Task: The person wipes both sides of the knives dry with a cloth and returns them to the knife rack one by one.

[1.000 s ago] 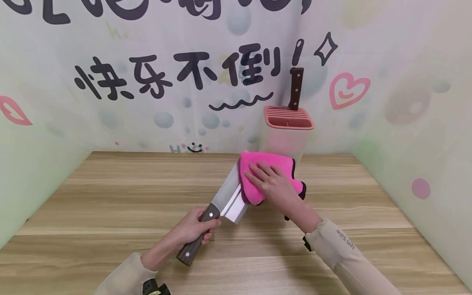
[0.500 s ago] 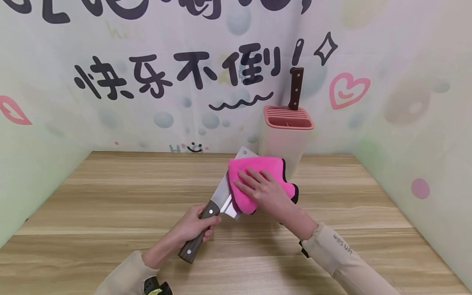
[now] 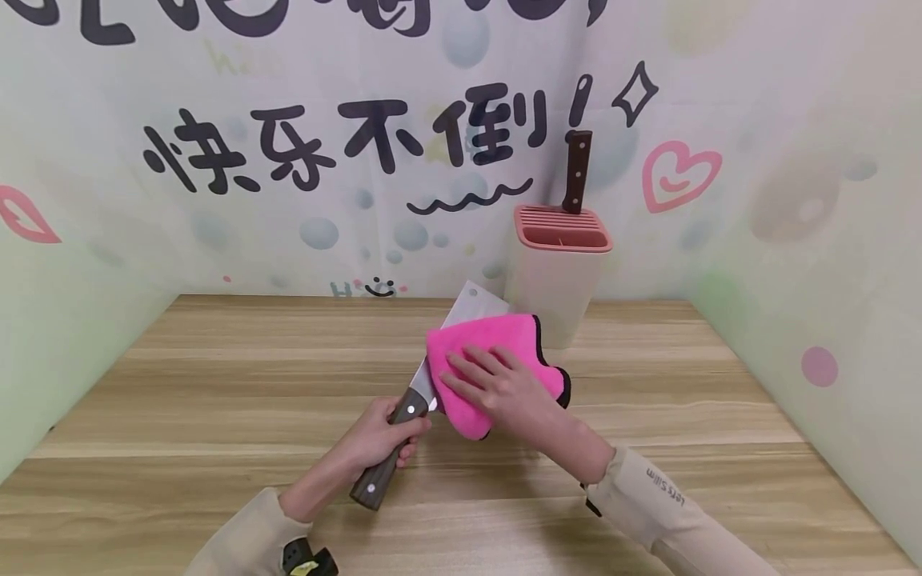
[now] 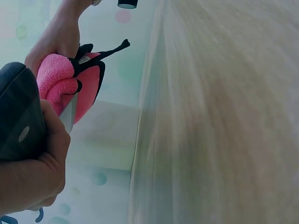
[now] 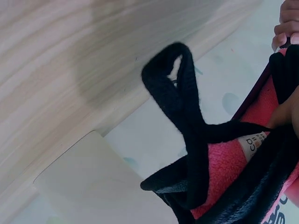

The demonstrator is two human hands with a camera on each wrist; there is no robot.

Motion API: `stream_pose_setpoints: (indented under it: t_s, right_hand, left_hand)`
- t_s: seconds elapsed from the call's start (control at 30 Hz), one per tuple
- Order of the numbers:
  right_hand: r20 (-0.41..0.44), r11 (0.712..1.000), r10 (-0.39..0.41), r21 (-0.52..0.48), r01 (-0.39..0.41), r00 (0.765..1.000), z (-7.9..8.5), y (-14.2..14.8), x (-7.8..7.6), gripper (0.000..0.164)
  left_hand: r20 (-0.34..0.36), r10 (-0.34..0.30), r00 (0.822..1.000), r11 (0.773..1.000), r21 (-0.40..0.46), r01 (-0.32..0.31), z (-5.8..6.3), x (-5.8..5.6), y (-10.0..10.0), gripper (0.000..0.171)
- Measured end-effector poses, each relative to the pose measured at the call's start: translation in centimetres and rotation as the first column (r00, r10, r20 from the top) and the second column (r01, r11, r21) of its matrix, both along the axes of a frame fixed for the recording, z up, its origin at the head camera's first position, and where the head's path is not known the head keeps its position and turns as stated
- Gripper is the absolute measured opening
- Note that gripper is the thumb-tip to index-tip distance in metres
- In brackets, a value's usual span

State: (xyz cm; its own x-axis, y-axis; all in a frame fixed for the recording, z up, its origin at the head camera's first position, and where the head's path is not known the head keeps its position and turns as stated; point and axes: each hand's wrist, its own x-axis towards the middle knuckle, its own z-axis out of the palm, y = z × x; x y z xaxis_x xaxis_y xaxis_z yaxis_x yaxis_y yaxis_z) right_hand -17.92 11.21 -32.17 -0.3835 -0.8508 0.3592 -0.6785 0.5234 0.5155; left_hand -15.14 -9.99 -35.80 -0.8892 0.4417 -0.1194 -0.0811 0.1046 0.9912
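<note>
A cleaver is held tilted above the table in the head view, its wide steel blade point(image 3: 471, 302) toward the back. My left hand point(image 3: 380, 442) grips its dark wooden handle point(image 3: 374, 484). Over the blade's middle and heel lies a bright pink cloth point(image 3: 490, 330) with black edging. My right hand point(image 3: 504, 394) holds this cloth against the blade, its fingers spread on top. Seen from the left wrist, the cloth point(image 4: 56, 77) is folded around the blade's edge. A black loop point(image 5: 174, 88) hangs from the cloth in the right wrist view. The blade under the cloth is hidden.
Behind the blade stands a pale knife block point(image 3: 551, 292) with a pink slotted top. One brown-handled knife point(image 3: 577, 172) sticks up out of it. The wood-grain table point(image 3: 238, 376) ends at a printed wall cloth point(image 3: 302, 256) at the back.
My right hand and the pink cloth have slid left and toward me, from the blade's far end to its heel by the handle. The left hand has barely moved.
</note>
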Motion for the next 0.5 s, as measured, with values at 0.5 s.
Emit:
stream_pose_setpoints:
  t_s: [0.5]
  right_hand:
    - [-0.014,0.993,0.119,0.03,-0.118,0.993,-0.08,-0.37,0.78,0.051]
  left_hand:
    - [0.008,0.012,1.0,1.0,0.002,-0.012,0.09,-0.13,-0.33,0.015]
